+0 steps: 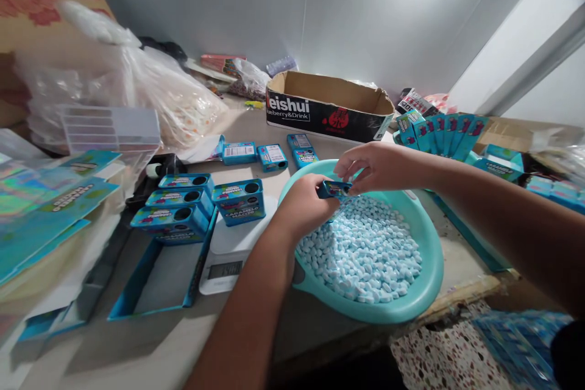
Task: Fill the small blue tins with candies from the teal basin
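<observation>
My left hand (pixel 308 204) is closed around a small blue candy box (pixel 336 189), held above the near-left part of the basin. At the right end of that box are the bent fingers of my right hand (pixel 365 167), thumb and fingertip against its edge. Below both hands, a turquoise basin (pixel 432 256) holds a heap of pale blue candies (pixel 365 250). To the left, a blue candy box (pixel 240 202) with a dark round spot on top stands on a white digital scale (pixel 228 244). Its display digits are hard to read.
Several blue boxes (pixel 176 213) stand in an open blue tray (pixel 150 311) at left. Behind the basin are loose boxes (pixel 273 158) and a black-printed carton (pixel 329 116). Flat blue cardboard (pixel 59 213) lies far left; a plastic bag (pixel 159 97) sits behind. More blue packages (pixel 439 134) stand right.
</observation>
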Demonstrator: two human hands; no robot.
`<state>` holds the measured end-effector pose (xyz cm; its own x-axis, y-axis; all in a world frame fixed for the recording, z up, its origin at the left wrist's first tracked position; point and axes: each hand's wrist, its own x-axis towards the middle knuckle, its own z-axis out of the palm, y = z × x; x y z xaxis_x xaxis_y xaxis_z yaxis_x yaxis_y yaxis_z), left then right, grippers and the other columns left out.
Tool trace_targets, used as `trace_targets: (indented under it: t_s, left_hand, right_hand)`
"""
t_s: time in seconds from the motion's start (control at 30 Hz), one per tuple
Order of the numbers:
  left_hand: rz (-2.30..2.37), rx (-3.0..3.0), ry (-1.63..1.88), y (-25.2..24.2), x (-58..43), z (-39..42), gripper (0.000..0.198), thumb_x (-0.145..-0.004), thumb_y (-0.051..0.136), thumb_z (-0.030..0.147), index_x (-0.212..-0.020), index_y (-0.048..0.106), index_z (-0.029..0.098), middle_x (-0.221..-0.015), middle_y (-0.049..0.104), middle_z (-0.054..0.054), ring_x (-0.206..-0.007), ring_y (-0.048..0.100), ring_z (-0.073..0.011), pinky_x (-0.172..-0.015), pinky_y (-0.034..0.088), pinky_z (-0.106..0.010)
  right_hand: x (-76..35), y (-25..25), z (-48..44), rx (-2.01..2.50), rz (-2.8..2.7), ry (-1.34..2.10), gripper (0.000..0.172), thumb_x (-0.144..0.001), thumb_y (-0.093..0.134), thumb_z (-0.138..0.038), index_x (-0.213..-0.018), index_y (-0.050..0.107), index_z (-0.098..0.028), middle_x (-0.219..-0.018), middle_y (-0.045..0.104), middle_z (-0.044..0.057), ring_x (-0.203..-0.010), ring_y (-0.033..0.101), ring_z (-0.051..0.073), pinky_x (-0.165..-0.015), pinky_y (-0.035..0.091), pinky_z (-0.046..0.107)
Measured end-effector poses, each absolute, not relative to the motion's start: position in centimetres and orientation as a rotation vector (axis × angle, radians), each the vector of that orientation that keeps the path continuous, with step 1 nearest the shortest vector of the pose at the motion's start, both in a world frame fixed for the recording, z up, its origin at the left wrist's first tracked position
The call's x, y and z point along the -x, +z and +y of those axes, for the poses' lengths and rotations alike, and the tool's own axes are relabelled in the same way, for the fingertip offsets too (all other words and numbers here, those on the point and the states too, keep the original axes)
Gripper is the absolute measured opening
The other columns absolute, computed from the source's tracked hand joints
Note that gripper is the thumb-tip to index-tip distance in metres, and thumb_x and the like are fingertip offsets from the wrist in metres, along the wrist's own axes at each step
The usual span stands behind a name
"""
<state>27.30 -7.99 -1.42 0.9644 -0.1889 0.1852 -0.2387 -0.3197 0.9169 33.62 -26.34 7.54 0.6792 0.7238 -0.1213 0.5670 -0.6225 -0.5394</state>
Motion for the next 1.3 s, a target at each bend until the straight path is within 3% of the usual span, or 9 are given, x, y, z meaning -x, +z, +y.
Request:
trace_targets:
  t_s: [0.23, 0.33, 0.47, 0.7, 0.87, 1.0, 1.07, 1.17, 1.3]
  left_hand:
    - [-0.269, -1.884, 0.051, -1.7, -27.4, -8.0, 0.016, -0.069, 0.058, 0.022, -0.081, 0.067, 0.018, -0.071, 0.062, 0.000, -0.061, 0.051, -0.0124, -0.054, 0.036, -0.026]
    - [-0.235, -1.878, 0.063, -1.5, -27.5, -8.0, 0.020, -0.068, 0.059, 0.021, -0.085, 0.069, 0.018, -0.074, 0.064, 0.000, -0.065, 0.055, -0.0138, -0.056, 0.038, -0.027]
    - [-0.209, -1.911, 0.055, -1.4, -27.4, -8.1, 0.020, -0.066, 0.058, 0.021, -0.083, 0.068, 0.018, -0.074, 0.064, -0.001, -0.066, 0.054, -0.0140, -0.058, 0.038, -0.028]
    - [-0.226, -1.939, 0.056, -1.3, -27.3, -8.0, 0.023, -0.067, 0.057, 0.022, -0.085, 0.070, 0.018, -0.076, 0.066, -0.001, -0.070, 0.058, -0.0158, -0.061, 0.041, -0.028]
    - [-0.135, -1.909, 0.099, -1.3, -27.5, -8.0, 0.035, -0.066, 0.059, 0.021, -0.098, 0.073, 0.017, -0.089, 0.072, -0.005, -0.078, 0.063, -0.0188, -0.068, 0.046, -0.030]
    - [-0.080, -1.876, 0.117, -1.5, -27.6, -8.0, 0.037, -0.066, 0.061, 0.020, -0.101, 0.073, 0.015, -0.087, 0.072, -0.006, -0.076, 0.062, -0.0191, -0.066, 0.046, -0.030]
    - [-0.079, -1.878, 0.121, -1.5, -27.6, -8.0, 0.035, -0.066, 0.061, 0.020, -0.098, 0.073, 0.016, -0.083, 0.071, -0.005, -0.072, 0.061, -0.0182, -0.064, 0.045, -0.030]
    - [-0.087, -1.898, 0.143, -1.4, -27.4, -8.0, 0.033, -0.067, 0.060, 0.021, -0.097, 0.074, 0.016, -0.079, 0.070, -0.005, -0.069, 0.059, -0.0174, -0.063, 0.044, -0.030]
    - [-0.110, -1.905, 0.154, -1.1, -27.3, -8.1, 0.031, -0.068, 0.060, 0.020, -0.095, 0.073, 0.016, -0.081, 0.070, -0.005, -0.071, 0.060, -0.0179, -0.066, 0.046, -0.031]
  right_hand:
    - [-33.6, 7.1, -27.4, 2.206, -0.811, 0.456, 0.044, -0.080, 0.069, -0.035, -0.122, 0.063, -0.024, -0.119, 0.070, 0.006, -0.100, 0.069, 0.020, -0.082, 0.060, 0.035]
    - [-33.7, 7.0, -28.5, 2.421, -0.809, 0.248, 0.035, -0.079, 0.069, -0.037, -0.111, 0.070, -0.024, -0.106, 0.073, 0.004, -0.090, 0.069, 0.020, -0.076, 0.058, 0.034]
    - [-33.8, 6.1, -29.1, 2.560, -0.844, 0.392, 0.024, -0.080, 0.067, -0.043, -0.091, 0.075, -0.023, -0.085, 0.073, 0.002, -0.077, 0.066, 0.017, -0.067, 0.052, 0.030]
    - [-33.9, 4.4, -27.5, 2.641, -0.688, 0.163, 0.032, -0.075, 0.074, -0.050, -0.076, 0.066, -0.018, -0.067, 0.062, -0.001, -0.057, 0.049, 0.010, -0.051, 0.034, 0.025]
    - [-34.7, 2.6, -29.1, 2.677, -0.508, 0.336, 0.040, -0.099, 0.036, -0.048, -0.089, 0.060, -0.017, -0.076, 0.064, 0.006, -0.059, 0.059, 0.014, -0.056, 0.043, 0.027]
    - [-32.9, 0.7, -30.1, 2.722, -0.774, 0.627, 0.026, -0.083, 0.068, -0.042, -0.096, 0.070, -0.019, -0.095, 0.069, 0.011, -0.082, 0.064, 0.021, -0.074, 0.048, 0.032]
    - [-31.6, 0.2, -29.9, 2.712, -0.908, 0.646, 0.033, -0.073, 0.078, -0.035, -0.102, 0.073, -0.020, -0.104, 0.069, 0.011, -0.091, 0.064, 0.023, -0.081, 0.047, 0.032]
    - [-30.4, 0.0, -29.3, 2.733, -1.005, 0.753, 0.029, -0.078, 0.073, -0.031, -0.104, 0.074, -0.018, -0.095, 0.071, 0.008, -0.081, 0.063, 0.021, -0.072, 0.047, 0.031]
    - [-30.9, 0.6, -29.2, 2.707, -0.911, 0.788, 0.011, -0.076, 0.071, -0.026, -0.082, 0.076, -0.019, -0.078, 0.072, 0.001, -0.070, 0.063, 0.015, -0.063, 0.043, 0.026]
